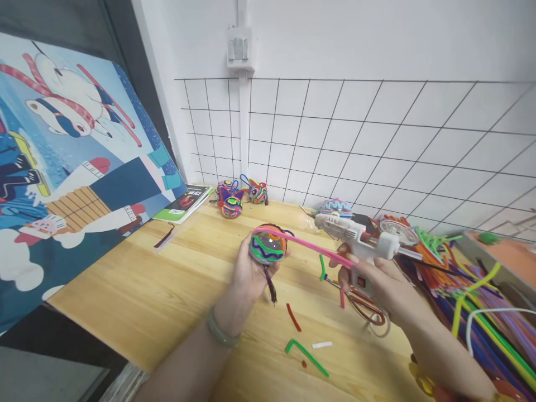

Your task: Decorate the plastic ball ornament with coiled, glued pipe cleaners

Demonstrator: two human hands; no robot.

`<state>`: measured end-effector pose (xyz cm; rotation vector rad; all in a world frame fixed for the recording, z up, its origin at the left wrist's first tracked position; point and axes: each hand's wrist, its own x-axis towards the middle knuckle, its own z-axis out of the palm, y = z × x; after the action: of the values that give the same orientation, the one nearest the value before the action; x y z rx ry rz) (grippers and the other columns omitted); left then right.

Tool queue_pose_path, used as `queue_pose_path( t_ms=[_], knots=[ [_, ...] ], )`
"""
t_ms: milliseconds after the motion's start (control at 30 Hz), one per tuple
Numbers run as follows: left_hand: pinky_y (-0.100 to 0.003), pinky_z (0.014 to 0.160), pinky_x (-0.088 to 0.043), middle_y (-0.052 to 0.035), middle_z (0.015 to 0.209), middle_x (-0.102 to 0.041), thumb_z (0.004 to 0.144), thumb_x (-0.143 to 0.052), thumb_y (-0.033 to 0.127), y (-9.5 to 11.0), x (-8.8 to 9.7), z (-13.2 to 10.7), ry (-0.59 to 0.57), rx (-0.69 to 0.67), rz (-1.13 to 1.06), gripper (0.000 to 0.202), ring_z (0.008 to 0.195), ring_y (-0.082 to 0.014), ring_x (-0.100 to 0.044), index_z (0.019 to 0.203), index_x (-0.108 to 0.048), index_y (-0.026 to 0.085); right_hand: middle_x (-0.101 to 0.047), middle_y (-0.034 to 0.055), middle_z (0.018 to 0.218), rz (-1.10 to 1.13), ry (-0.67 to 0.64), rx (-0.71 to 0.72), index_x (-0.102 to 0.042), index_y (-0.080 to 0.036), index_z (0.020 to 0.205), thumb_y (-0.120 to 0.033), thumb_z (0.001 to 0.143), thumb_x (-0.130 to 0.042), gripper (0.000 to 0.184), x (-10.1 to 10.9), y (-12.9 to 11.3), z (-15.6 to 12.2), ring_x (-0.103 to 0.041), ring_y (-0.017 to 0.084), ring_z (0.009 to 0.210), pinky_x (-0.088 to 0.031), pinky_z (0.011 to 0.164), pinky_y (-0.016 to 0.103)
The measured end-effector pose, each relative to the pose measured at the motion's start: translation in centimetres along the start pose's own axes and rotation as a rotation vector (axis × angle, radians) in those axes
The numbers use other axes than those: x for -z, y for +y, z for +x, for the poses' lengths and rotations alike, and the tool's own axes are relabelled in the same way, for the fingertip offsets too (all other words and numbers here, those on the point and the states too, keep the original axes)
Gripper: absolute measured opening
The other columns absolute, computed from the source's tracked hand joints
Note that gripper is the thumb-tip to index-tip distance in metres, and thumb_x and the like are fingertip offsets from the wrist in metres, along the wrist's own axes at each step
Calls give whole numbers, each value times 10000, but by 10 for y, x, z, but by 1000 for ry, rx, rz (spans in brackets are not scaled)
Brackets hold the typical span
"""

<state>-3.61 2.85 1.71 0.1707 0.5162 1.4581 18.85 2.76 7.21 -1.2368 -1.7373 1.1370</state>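
Observation:
My left hand (249,273) is closed around a clear ball (267,245) wrapped in green, purple and orange pipe cleaners, with a dark tassel hanging below it. A pink pipe cleaner (310,247) runs from the top of the ball across to my right hand (377,279). That hand grips a white glue gun (355,234), its nozzle pointing left toward the ball, and also pinches the pink pipe cleaner's end. Both hands hover above the wooden table (167,296).
Pipe cleaner scraps (305,352) lie near the front. A big pile of coloured pipe cleaners (481,301) fills the right side. Finished decorated balls (232,204) sit by the wire grid wall. A painted board (62,167) leans at left, next to a booklet (184,204).

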Motion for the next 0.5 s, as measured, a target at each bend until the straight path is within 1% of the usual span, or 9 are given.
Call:
queue_pose_path(
  t_ms=[67,133,200,267,333,400,467,500],
  knots=[
    [-201,432,-510,-125,941,-725,872,-508,404,2,0,1,2,39,-38,331,831,-270,-713,1057,-637,162,-606,19,533,18,-93,0,-603,-194,857,-591,838,-510,409,-1,0,-1,-587,187,513,-454,461,282],
    [-191,432,-505,-138,965,-718,871,-503,408,4,1,1,6,51,-61,342,863,-273,-707,1064,-631,156,-623,28,540,-14,-144,47,-627,-195,856,-593,862,-489,421,0,3,-3,-594,190,535,-464,456,279],
    [-188,432,-499,-141,965,-717,875,-490,408,5,1,1,10,46,-59,341,848,-260,-708,1047,-633,151,-646,50,596,-93,-193,120,-643,-200,727,-567,891,-465,439,-1,5,-7,-598,184,572,-493,506,290],
    [-187,428,-485,-131,946,-723,877,-482,404,4,0,1,20,25,-26,335,792,-236,-710,1027,-642,150,-654,60,648,-177,-236,172,-613,-207,615,-523,916,-451,466,-3,6,-13,-610,187,621,-524,590,314],
    [-192,430,-476,-106,887,-732,878,-482,399,2,0,1,45,-32,30,325,704,-201,-701,996,-656,151,-641,52,659,-239,-241,202,-565,-217,590,-484,929,-443,449,-9,3,-19,-613,187,636,-534,632,326],
    [-202,452,-485,-64,815,-733,876,-492,389,-1,-1,2,75,-98,72,296,622,-160,-676,962,-666,165,-614,34,653,-299,-216,234,-528,-227,636,-445,935,-442,379,-18,-1,-25,-597,178,615,-527,608,309],
    [-212,483,-502,-36,777,-729,872,-504,387,-3,-2,2,92,-127,96,280,594,-141,-659,957,-671,179,-581,13,652,-367,-188,292,-503,-232,702,-397,938,-443,294,-27,-5,-29,-572,165,595,-506,572,284],
    [-221,499,-512,-36,775,-730,868,-508,392,-4,-2,1,96,-126,102,286,605,-145,-662,965,-674,179,-567,3,653,-397,-184,320,-489,-233,732,-371,942,-439,256,-31,-7,-30,-562,159,590,-493,560,274]
  ],
)
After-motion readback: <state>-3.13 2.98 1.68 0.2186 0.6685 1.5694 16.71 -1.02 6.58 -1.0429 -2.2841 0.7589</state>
